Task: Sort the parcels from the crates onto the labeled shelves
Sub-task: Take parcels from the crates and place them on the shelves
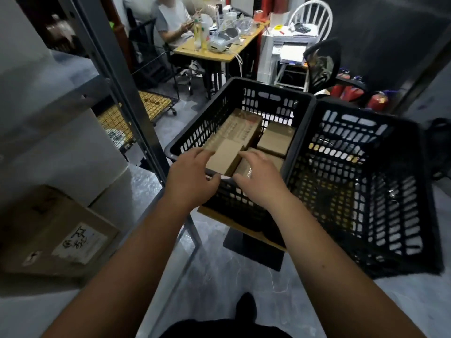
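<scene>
Both hands reach into the left crate [195,132]: left hand [190,176] grips a small cardboard parcel [224,156] w/ thumb under, fingers over top. Right hand [261,176] rests loosely curled on the next parcel [244,168]; can't tell if gripping.

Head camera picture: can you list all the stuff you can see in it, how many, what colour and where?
crates: two, black, side by side in the middle.
parcels: at least four, brown, in the left crate.
cardboard box: one, brown, bottom left by the shelf.
shelf post: one, grey, left.
desk: one, yellowish, at the back.
seated person: one, white shirt, by the desk.
chair: one, white, back right.
left hand: fingers on the front parcel.
right hand: fingers on the parcels.
</scene>
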Tool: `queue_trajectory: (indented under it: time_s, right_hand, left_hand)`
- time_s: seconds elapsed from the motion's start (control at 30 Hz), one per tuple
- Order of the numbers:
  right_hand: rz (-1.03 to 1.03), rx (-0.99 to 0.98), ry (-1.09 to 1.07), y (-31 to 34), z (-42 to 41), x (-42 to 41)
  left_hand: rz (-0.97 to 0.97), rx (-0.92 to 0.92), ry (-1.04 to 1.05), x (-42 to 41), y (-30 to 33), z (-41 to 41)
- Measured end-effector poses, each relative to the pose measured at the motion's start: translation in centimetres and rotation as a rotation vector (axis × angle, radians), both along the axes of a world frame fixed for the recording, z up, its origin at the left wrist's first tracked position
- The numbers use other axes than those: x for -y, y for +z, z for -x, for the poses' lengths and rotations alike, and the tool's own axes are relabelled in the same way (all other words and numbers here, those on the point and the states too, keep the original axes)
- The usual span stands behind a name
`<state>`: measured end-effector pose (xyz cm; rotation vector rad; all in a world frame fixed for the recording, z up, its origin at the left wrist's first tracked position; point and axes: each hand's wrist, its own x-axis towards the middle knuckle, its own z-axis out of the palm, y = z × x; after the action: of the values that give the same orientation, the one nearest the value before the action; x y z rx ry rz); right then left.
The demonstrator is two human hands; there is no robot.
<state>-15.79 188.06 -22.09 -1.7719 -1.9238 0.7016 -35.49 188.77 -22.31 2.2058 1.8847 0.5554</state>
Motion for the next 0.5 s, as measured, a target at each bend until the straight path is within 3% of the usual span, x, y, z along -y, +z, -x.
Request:
queue_trajectory:
  time_s: [0.37, 0.5]
  right_hand:
    - [0.282, 0.126, 0.089, -3.9, 1.8, -10.1]
    - [0.41, -0.024, -0.082, -5.7, 3.0, -12.8]
  left_hand:
    - [0.339, -0.185, -0.033, -10.9, -0.8, 0.9]
    - [0.514, -0.237, -0.089, -14.7, -1.9, 1.4]
